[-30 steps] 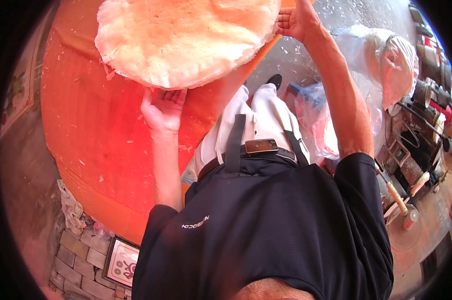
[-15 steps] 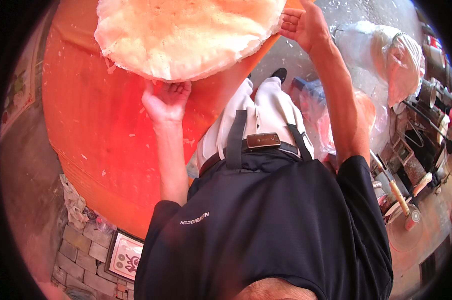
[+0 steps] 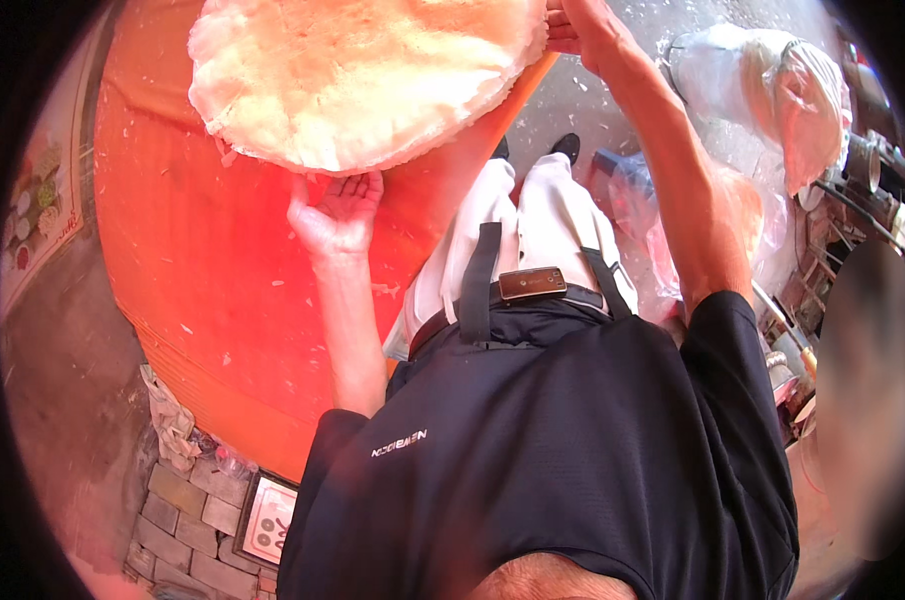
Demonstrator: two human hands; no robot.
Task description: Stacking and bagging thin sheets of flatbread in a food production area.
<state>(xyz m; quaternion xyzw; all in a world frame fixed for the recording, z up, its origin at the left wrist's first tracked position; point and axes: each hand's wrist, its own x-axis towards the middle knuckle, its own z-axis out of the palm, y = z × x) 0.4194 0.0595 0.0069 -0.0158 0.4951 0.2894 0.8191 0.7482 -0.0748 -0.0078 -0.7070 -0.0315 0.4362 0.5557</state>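
Observation:
A large, round, pale slab (image 3: 363,85) with a ragged whitish rim fills the top middle of the view, over an orange-red tabletop (image 3: 243,340). I cannot tell what it is made of. At its near edge, my left hand (image 3: 338,210) is turned palm up, its bent fingers partly hidden at the rim. My right hand (image 3: 583,35) reaches along the right side, with its fingers against the slab's edge and their tips out of sight. The slab appears held between both hands, though whether it rests on anything underneath is hidden.
Pale flakes dot the tabletop. Bagged goods (image 3: 763,90) and a clear plastic bag (image 3: 643,210) lie on the floor at right, near cluttered tools and metal items (image 3: 863,165). At lower left are stacked grey bricks (image 3: 188,510) and a framed panel (image 3: 268,515).
The slab has shifted slightly left over the tabletop. My right hand has moved a little left and farther away with its edge; my left hand keeps its place at the near rim.

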